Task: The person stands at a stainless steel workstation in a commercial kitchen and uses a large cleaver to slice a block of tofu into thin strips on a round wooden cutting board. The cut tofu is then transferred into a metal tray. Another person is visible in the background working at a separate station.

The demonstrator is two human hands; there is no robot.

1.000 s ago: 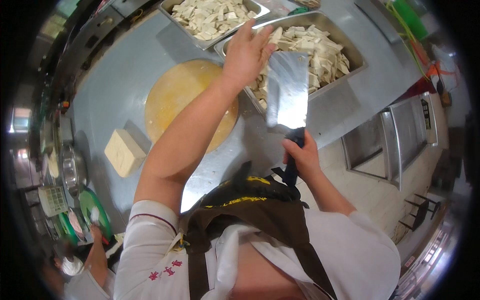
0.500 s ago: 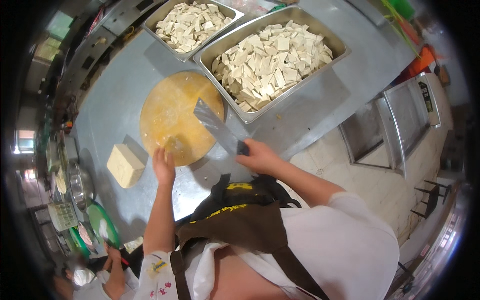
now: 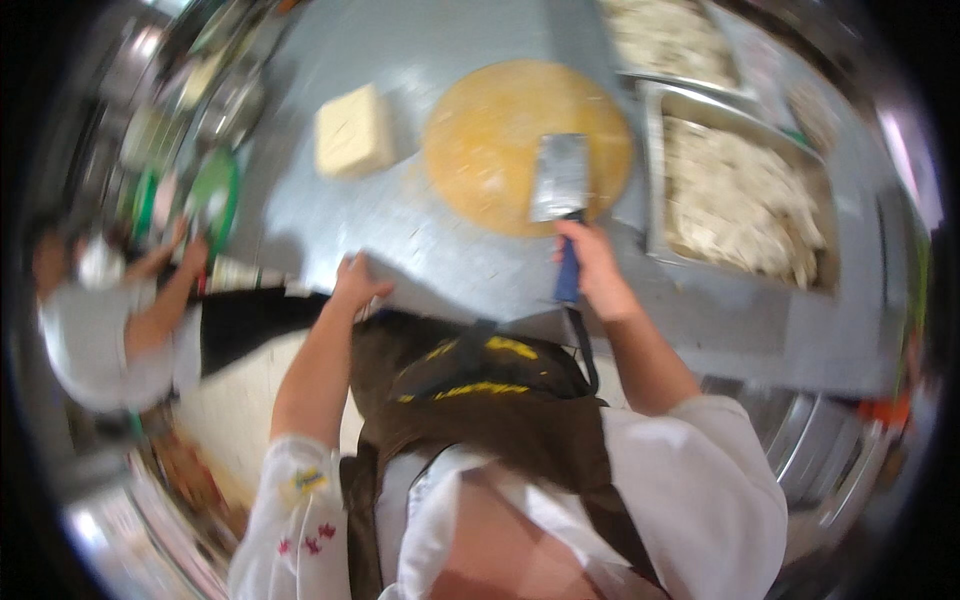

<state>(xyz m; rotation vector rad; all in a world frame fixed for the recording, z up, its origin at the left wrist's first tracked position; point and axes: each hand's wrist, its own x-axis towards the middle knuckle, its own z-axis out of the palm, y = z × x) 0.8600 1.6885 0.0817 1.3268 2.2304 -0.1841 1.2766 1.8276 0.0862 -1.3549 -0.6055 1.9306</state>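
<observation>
My right hand [image 3: 592, 268] grips a cleaver [image 3: 560, 178] by its dark blue handle. Its broad blade is over the near right part of a round yellow cutting board [image 3: 480, 140]; whether it touches the board I cannot tell. At the table's front edge is my left hand [image 3: 357, 284], holding nothing, its thumb apart from slightly blurred fingers. Beyond that hand, left of the board, a pale block of tofu [image 3: 354, 132] sits on the metal table [image 3: 400, 235].
Right of the board stands a deep steel pan [image 3: 655, 170] of cut tofu pieces, with a second steel pan [image 3: 735, 85] of them behind it. At far left, a person [image 3: 130, 325] works by a green round board [image 3: 215, 190] and a metal bowl [image 3: 230, 105].
My view has swung left, so the board and pans appear farther right. My left hand has left the board's near edge for the table's front edge. The cleaver now points away from me over the board.
</observation>
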